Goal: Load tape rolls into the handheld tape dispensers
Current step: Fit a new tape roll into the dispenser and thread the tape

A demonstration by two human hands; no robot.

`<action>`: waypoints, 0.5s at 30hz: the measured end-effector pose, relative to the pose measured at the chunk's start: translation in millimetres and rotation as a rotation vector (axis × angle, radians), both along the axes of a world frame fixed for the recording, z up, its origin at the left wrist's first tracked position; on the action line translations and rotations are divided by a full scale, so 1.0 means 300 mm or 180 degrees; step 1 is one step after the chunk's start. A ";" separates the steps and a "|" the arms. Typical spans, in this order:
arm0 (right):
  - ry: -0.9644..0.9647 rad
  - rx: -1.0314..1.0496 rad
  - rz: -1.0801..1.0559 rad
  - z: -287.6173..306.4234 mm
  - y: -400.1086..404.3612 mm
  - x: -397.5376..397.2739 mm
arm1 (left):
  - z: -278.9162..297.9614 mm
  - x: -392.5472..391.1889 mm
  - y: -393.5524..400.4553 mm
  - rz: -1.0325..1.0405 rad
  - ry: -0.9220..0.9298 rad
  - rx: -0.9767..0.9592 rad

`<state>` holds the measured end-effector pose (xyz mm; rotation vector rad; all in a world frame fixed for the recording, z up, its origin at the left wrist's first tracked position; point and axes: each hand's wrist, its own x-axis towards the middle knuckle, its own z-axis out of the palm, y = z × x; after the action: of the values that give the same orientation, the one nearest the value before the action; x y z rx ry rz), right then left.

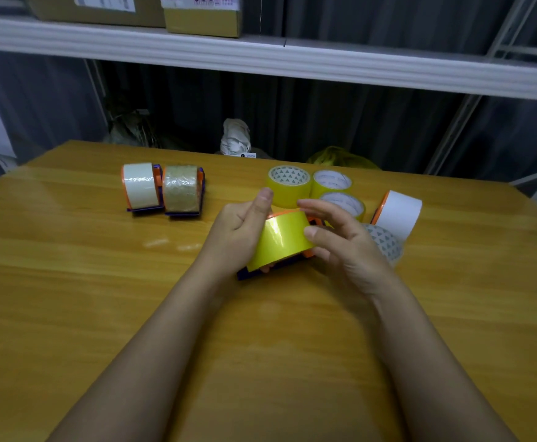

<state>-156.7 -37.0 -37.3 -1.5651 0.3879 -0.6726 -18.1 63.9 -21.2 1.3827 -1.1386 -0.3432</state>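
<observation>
yellow tape roll (pixel 281 242) seated in a dispenser (pixel 260 272), gripped from both sides

left hand (pixel 240 232) at the roll's 9 o'clock, right hand (pixel 340 242) at its 3 — both touching it, equally near. the axle runs left-right between the palms; the broad glossy band faces up, over an orange-and-purple frame on the surface (pixel 85 282). left fingers curl round the side, thumb raised; right fingers (pixel 313 232) pinch the rim, perhaps hunting the tape end — cannot tell.
</observation>
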 end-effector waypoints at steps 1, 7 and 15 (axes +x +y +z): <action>-0.0014 -0.0004 -0.0061 0.005 0.001 -0.002 | 0.002 -0.003 -0.003 0.0012 0.0113 -0.0002; 0.0148 -0.0516 -0.0107 0.013 0.036 0.006 | 0.020 -0.014 -0.001 -0.0382 0.0550 0.0322; 0.0297 -0.0929 -0.0178 -0.017 0.043 0.023 | 0.031 -0.029 -0.003 -0.0546 0.1269 0.0802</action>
<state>-150.0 -24.2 -42.4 -1.8731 0.4181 -0.7252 -26.7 63.0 -11.8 1.3562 -0.9022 -0.8702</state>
